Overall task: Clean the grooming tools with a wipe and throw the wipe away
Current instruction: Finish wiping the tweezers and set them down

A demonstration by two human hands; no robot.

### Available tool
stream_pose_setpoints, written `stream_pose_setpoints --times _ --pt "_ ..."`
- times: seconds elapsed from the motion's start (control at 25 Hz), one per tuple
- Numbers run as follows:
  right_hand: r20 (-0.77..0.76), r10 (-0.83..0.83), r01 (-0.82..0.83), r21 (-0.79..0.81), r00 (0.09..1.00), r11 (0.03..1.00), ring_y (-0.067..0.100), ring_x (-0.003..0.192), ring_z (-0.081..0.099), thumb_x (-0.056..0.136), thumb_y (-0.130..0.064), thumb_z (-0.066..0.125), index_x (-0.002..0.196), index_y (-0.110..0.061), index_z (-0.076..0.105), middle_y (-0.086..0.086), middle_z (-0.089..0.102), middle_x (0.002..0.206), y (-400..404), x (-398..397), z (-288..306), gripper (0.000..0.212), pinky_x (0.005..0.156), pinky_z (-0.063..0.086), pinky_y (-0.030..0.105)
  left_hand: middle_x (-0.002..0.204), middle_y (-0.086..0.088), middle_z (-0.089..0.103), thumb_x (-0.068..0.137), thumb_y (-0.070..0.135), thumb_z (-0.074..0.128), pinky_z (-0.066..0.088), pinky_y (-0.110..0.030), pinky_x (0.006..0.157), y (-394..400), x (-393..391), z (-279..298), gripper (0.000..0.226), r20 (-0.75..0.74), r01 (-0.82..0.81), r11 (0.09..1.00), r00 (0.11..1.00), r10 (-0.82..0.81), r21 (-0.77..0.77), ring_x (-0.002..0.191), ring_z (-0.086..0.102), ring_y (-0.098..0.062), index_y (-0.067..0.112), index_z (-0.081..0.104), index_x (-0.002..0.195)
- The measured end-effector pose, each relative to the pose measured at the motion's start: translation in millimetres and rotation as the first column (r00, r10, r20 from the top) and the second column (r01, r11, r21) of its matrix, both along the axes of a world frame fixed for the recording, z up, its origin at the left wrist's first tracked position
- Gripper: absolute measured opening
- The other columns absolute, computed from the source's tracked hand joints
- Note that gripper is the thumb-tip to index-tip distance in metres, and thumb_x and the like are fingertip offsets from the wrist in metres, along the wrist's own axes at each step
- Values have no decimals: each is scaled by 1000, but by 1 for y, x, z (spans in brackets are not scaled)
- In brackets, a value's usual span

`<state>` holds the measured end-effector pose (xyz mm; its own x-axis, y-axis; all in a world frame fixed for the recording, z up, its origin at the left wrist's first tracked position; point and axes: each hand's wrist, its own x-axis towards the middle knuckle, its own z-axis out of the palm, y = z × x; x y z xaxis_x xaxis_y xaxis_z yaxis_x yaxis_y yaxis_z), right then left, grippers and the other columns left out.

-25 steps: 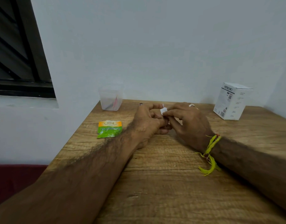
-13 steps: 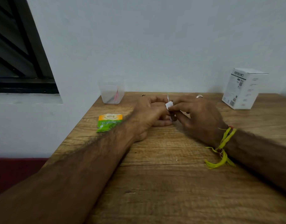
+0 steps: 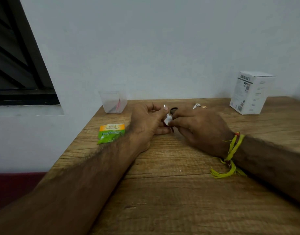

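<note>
The wooden bench fills the lower frame, with a white box at two o'clock and a clear plastic cup at eleven o'clock against the wall. A green and orange sachet lies at nine o'clock from the hands, seemingly the wipe's packet. The cleaning looks mid-way: wiping is under way and the throwing away is not yet done. A metal tool lies at one o'clock behind the hands; whether it is cleaned I cannot tell. The left hand curls round a small scissors-like tool, thumb pressed on it. The right hand pinches the white wipe against that tool, at centre.
</note>
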<state>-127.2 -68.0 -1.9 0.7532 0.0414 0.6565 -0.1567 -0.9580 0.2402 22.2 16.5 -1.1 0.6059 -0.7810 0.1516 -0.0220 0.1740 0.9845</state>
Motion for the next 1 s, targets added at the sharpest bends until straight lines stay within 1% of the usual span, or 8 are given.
stream_pose_setpoints --times 0.12,0.2,0.28,0.44,0.52,0.64,0.76,1.0 --pt "-7 21 -21 21 1000 1000 33 74 67 85 -5 68 94 -15 78 1 73 101 -1 1 1 16 61 53 39 76 -13 73 92 12 71 64 -40 62 -3 2 -2 15 26 -31 999 999 31 -32 61 72 -18 -3 68 95" --pt "-17 39 -39 2 999 999 32 76 68 83 -4 71 93 -14 78 1 73 97 -3 0 0 16 60 54 41 74 -14 71 92 10 71 64 -42 64 -4 3 -5 19 53 -44 998 998 46 -39 61 70 -18 -8 67 96" --pt "-22 42 -43 -32 999 999 31 77 69 81 -4 74 92 -14 79 1 73 95 -3 -1 1 16 58 55 41 70 -11 69 92 9 71 64 -40 62 -3 2 -5 18 75 -47 998 996 50 -43 60 68 -17 -8 68 95" --pt "-14 65 -65 -59 998 996 32 77 69 80 -5 76 91 -15 79 1 74 94 -3 -1 3 15 56 55 39 61 -2 69 93 8 70 57 -25 48 -3 2 -3 9 85 -67 996 994 72 -57 51 66 -9 -1 68 89" --pt "-36 86 -88 -68 996 994 31 79 69 83 -9 74 93 -17 79 -1 74 95 -4 -3 2 14 55 55 40 54 2 65 93 8 70 56 -25 46 -3 3 -5 10 111 -82 995 990 87 -50 47 63 -8 0 68 89" --pt "-36 91 -94 -99 995 991 29 79 69 81 -9 75 94 -17 78 -2 73 95 -4 -2 2 15 57 56 38 51 3 65 93 8 70 56 -27 45 -4 4 -5 11 110 -88 995 990 94 -56 46 63 -9 3 67 84" --pt "-64 75 -83 -128 995 988 28 81 68 81 -11 77 93 -17 78 -2 73 95 -3 -1 1 14 58 56 38 53 1 67 92 10 72 57 -27 47 -5 4 -6 16 130 -121 992 984 125 -40 49 64 -11 9 67 77" --pt "-106 69 -82 -128 992 988 28 83 68 82 -12 76 96 -19 78 -2 73 94 -2 0 2 15 59 56 37 60 -5 68 91 11 72 58 -31 55 -6 4 -4 15 144 -185 982 972 186 -21 54 65 -15 9 69 77"
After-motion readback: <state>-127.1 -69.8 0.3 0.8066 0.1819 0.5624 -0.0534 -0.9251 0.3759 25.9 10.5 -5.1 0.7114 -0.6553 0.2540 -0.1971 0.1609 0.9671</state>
